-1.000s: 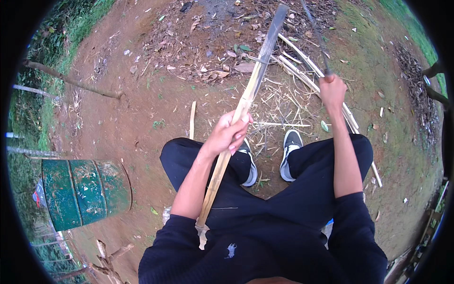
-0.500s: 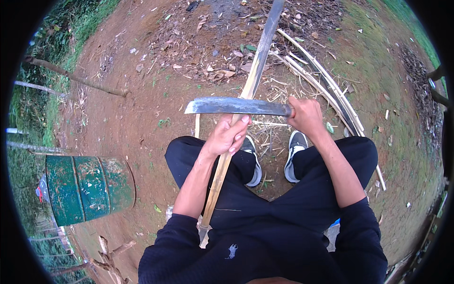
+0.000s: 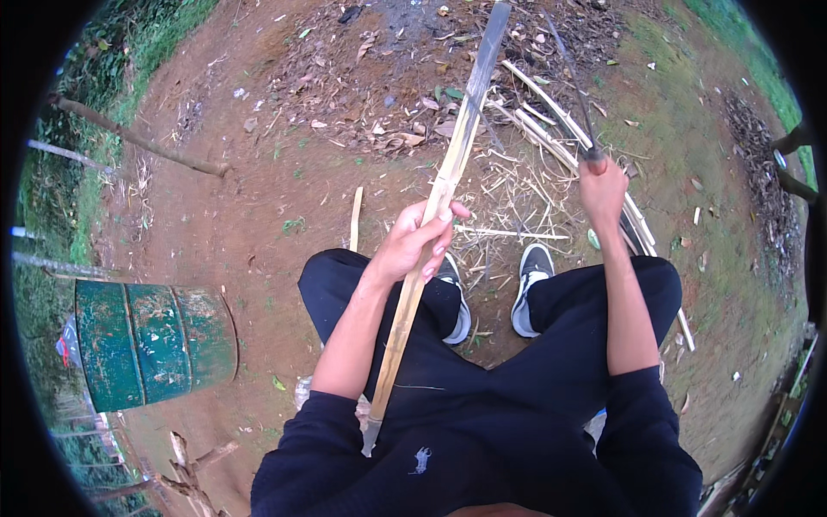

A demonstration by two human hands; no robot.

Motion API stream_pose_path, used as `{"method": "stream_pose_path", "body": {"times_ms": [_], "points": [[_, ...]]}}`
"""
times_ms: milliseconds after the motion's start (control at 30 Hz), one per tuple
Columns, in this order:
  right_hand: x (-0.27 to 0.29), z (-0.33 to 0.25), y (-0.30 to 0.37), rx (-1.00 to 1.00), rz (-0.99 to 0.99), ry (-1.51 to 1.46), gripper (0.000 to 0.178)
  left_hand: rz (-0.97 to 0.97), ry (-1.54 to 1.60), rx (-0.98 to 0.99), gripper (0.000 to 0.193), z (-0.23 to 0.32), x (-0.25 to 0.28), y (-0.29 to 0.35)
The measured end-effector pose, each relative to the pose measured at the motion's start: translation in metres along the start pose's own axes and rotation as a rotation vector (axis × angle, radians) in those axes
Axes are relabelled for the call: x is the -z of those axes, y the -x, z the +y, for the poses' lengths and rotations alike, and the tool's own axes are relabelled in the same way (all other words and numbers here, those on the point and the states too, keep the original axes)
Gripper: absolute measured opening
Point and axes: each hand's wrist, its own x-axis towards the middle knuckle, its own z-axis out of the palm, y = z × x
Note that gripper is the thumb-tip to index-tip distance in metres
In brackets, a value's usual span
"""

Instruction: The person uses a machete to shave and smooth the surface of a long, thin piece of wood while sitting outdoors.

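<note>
A long split bamboo strip (image 3: 459, 153) slants from my lap away to the upper middle, pale along its shaved face and dark toward the far end. Around its middle, above my left knee, my left hand (image 3: 408, 246) is closed with the thumb along it. My right hand (image 3: 603, 196) grips the handle of a machete (image 3: 572, 71) out to the right, over the ground beyond my right shoe. Its blade points away from me and shows only as a thin dark line. Blade and strip are apart.
Several split bamboo strips (image 3: 638, 226) lie on the right, beside my right knee. Thin shavings (image 3: 522, 191) litter the soil ahead of my shoes (image 3: 534, 289). A rusty green drum (image 3: 155, 345) is at the left, with cut branches (image 3: 191, 474) nearer me.
My right hand has swung the machete off the bamboo strip, outward to the right and away, turning its blade from crosswise to pointing forward. The left hand keeps its hold on the strip.
</note>
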Motion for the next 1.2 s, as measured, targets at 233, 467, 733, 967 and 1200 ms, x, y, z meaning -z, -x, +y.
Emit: {"method": "stream_pose_path", "body": {"times_ms": [233, 467, 733, 967, 1200], "points": [[0.005, -0.030, 0.042, 0.512, -0.216, -0.028, 0.009, 0.036, -0.022, 0.036, 0.029, 0.000, -0.001, 0.000], [-0.011, -0.032, 0.052, 0.666, -0.296, 0.133, 0.014, 0.072, -0.201, 0.051, 0.027, -0.007, -0.007, 0.006], [-0.008, 0.032, -0.029, 0.053, 0.046, 0.300, 0.018, 0.038, -0.143, 0.072, 0.027, -0.005, -0.007, 0.010], [0.008, 0.000, -0.003, 0.019, -0.073, -0.009, 0.020, 0.026, -0.127, 0.041, 0.027, -0.004, -0.001, -0.001], [-0.001, -0.031, 0.052, 0.558, -0.324, 0.064, 0.011, 0.051, -0.197, 0.067, 0.030, -0.001, -0.009, 0.000]]}}
